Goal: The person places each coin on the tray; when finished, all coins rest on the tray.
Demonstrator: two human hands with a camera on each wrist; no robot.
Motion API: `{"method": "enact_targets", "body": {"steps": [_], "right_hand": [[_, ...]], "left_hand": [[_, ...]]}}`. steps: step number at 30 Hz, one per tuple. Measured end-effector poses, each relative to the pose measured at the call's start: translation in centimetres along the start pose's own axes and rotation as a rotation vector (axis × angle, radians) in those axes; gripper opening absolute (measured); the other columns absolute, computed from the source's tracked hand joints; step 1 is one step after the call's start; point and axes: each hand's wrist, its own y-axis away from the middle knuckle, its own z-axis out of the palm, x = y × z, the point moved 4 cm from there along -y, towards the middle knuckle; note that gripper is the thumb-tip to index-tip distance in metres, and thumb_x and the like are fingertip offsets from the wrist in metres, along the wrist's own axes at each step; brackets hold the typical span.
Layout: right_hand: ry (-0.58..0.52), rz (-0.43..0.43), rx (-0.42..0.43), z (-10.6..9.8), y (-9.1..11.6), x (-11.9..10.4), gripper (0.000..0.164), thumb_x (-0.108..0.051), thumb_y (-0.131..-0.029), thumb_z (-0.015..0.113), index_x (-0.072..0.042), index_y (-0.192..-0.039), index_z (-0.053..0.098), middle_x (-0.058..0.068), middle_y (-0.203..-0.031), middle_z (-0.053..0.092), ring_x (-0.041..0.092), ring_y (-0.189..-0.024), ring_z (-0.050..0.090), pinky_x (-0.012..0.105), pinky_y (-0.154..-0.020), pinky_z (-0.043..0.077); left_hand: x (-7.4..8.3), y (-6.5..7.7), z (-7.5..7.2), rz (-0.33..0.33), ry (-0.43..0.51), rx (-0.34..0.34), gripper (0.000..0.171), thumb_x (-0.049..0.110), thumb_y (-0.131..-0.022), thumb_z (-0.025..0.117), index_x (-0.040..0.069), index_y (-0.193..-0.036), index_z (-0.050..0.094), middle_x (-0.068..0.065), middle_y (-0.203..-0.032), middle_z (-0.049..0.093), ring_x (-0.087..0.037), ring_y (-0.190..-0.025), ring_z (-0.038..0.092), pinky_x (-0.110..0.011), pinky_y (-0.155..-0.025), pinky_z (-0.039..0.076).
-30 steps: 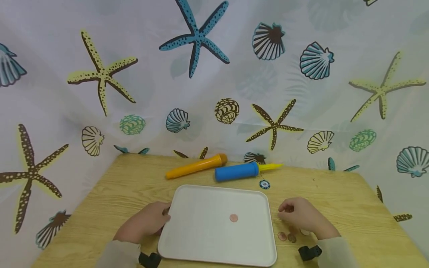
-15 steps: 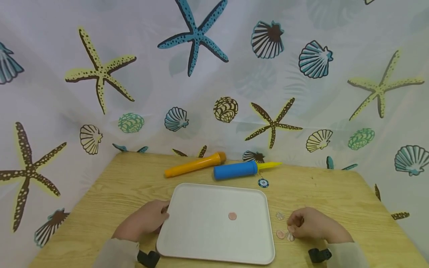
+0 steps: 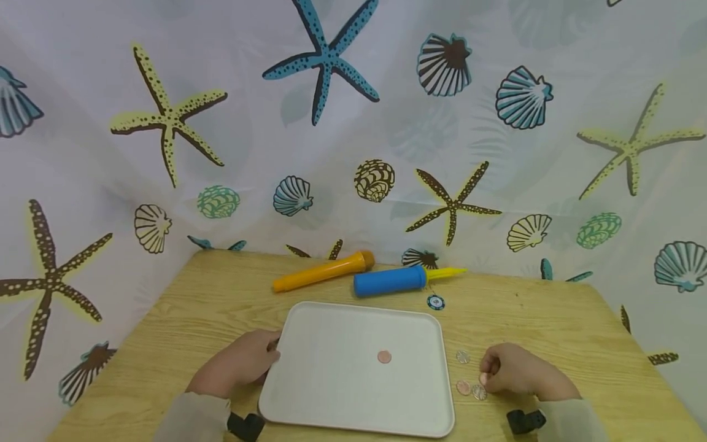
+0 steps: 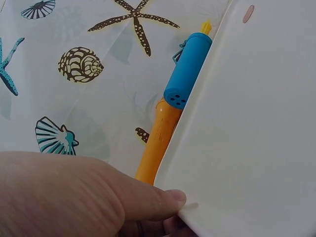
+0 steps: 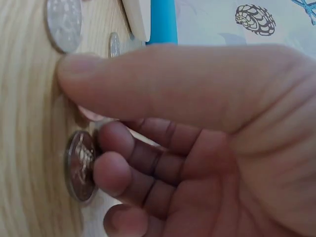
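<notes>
A white tray (image 3: 353,368) lies on the table with one copper coin (image 3: 384,356) on it. My left hand (image 3: 245,362) grips the tray's left edge, its thumb (image 4: 163,200) over the rim and its fingers tucked beneath. Right of the tray, my right hand (image 3: 513,368) pinches a copper coin (image 5: 90,114) low over the table, mostly hidden by the thumb. Around that hand lie a silver coin (image 3: 463,356), another copper coin (image 3: 463,387) and a second silver coin (image 3: 479,392). Close to its curled fingers, a dark shiny coin (image 5: 81,167) shows in the right wrist view.
Behind the tray lie an orange microphone-shaped stick (image 3: 323,272) and a blue hand pump (image 3: 389,282) with a yellow nozzle. A round blue-and-white chip (image 3: 436,302) sits beside the pump. A shell-and-starfish cloth (image 3: 353,135) hangs along the table's back edge.
My right hand has moved right and toward me, uncovering the upper silver coin, and pinches a copper coin. My left hand keeps its grip on the tray, which stays in place.
</notes>
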Motion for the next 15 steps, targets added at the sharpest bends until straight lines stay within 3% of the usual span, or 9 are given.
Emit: {"method": "enact_targets", "body": {"steps": [7, 15], "right_hand": [[0.002, -0.063, 0.037, -0.49, 0.21, -0.12, 0.017, -0.006, -0.082, 0.080, -0.009, -0.085, 0.063, 0.001, -0.076, 0.057, 0.018, -0.070, 0.052, 0.029, -0.061, 0.042], [0.006, -0.111, 0.032, -0.55, 0.37, -0.72, 0.009, -0.013, -0.087, 0.077, -0.011, -0.085, 0.069, -0.002, -0.075, 0.061, 0.016, -0.070, 0.054, 0.027, -0.060, 0.044]], "left_hand": [[0.00, -0.13, 0.05, -0.014, 0.015, -0.018, 0.049, 0.007, -0.102, 0.054, -0.006, -0.148, 0.045, -0.006, -0.095, 0.059, -0.018, -0.070, 0.055, -0.033, -0.063, 0.046], [-0.11, -0.08, 0.27, -0.012, 0.026, -0.023, 0.048, 0.006, -0.102, 0.053, -0.005, -0.148, 0.045, -0.006, -0.092, 0.059, -0.017, -0.067, 0.057, -0.033, -0.063, 0.048]]}}
